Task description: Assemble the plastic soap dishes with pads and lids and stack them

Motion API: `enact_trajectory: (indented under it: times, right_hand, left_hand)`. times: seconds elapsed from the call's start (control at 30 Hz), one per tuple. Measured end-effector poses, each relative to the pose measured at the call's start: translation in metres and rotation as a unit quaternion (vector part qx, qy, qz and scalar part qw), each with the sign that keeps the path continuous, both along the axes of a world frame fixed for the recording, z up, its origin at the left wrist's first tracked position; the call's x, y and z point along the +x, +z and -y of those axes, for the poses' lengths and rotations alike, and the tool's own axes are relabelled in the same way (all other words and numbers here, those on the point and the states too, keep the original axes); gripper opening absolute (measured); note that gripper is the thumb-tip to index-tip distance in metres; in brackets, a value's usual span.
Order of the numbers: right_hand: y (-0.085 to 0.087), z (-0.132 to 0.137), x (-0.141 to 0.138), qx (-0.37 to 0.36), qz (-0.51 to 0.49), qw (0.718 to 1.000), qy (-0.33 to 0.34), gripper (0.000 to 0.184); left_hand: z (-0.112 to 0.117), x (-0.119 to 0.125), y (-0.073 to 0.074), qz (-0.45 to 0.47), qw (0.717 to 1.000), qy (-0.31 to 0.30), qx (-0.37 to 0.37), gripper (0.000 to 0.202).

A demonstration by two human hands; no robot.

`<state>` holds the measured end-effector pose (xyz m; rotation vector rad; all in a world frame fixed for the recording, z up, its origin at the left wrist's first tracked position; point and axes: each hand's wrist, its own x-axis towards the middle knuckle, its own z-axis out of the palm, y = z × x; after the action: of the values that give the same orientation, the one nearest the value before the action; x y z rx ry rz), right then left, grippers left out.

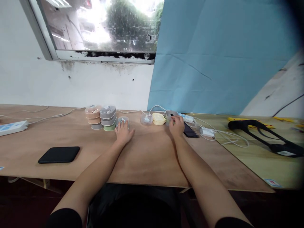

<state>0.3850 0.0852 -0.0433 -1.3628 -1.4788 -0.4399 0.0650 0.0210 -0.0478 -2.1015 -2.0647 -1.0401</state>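
My left hand lies over a small clear container, its fingers spread on the top and the thumb stretched out to the side. Just left of it stand two stacks of lidded boxes, one mostly peach and one grey with a green bottom. My right hand has its fingers curled at the side of a grey container, partly hiding it. Between the hands sit a clear box with something white inside and a short stack of pale yellow boxes.
A black phone-like slab lies at the front left. White power strips and cables run along the back. Right of my right hand are a dark phone, a white adapter and a black strap-like frame. The wall rises behind the table.
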Motion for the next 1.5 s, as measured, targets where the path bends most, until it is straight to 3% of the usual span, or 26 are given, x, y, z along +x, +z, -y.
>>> enact_trajectory:
  times: [0.17, 0.33, 0.43, 0.5, 0.57, 0.7, 0.9, 1.0, 1.13, 1.3, 1.5]
  right_hand:
    - [0.005, 0.01, -0.034, -0.03, 0.08, 0.991, 0.102, 0.028]
    - [0.004, 0.034, -0.096, -0.087, 0.213, 0.936, 0.267, 0.031]
    - [0.001, 0.047, -0.13, -0.109, 0.24, 0.91, 0.318, 0.041]
    - [-0.001, 0.05, -0.143, -0.12, 0.242, 0.9, 0.342, 0.056]
    - [-0.003, 0.05, -0.145, -0.137, 0.244, 0.892, 0.355, 0.066]
    - [-0.003, 0.049, -0.136, -0.184, 0.236, 0.882, 0.364, 0.069]
    - [-0.002, 0.051, -0.134, -0.198, 0.167, 0.916, 0.305, 0.073]
    - [-0.005, 0.048, -0.136, -0.196, 0.153, 0.921, 0.3, 0.082]
    - [-0.009, 0.043, -0.132, -0.218, 0.133, 0.918, 0.303, 0.072]
    - [-0.008, 0.04, -0.125, -0.207, 0.082, 0.912, 0.344, 0.067]
    - [-0.01, 0.036, -0.124, -0.204, -0.022, 0.883, 0.423, 0.059]
  left_hand:
    - [0.003, 0.003, -0.001, -0.03, 0.999, -0.044, -0.009, 0.057]
    - [0.014, 0.014, 0.012, 0.024, 0.992, -0.117, 0.048, 0.042]
    - [0.016, 0.016, 0.015, 0.051, 0.984, -0.147, 0.081, 0.038]
    - [0.013, 0.014, 0.013, 0.057, 0.986, -0.133, 0.088, 0.039]
    - [0.008, 0.01, 0.009, 0.07, 0.99, -0.103, 0.068, 0.045]
    - [-0.001, 0.004, 0.001, 0.108, 0.992, -0.064, -0.011, 0.057]
    - [-0.006, 0.002, -0.004, 0.138, 0.988, -0.062, 0.002, 0.061]
    - [-0.006, 0.001, -0.004, 0.137, 0.988, -0.065, -0.014, 0.061]
    - [-0.003, 0.002, 0.0, 0.132, 0.986, -0.068, -0.071, 0.066]
    - [-0.001, 0.005, 0.004, 0.12, 0.987, -0.052, -0.094, 0.068]
    - [-0.002, 0.004, 0.003, 0.128, 0.988, -0.029, -0.082, 0.068]
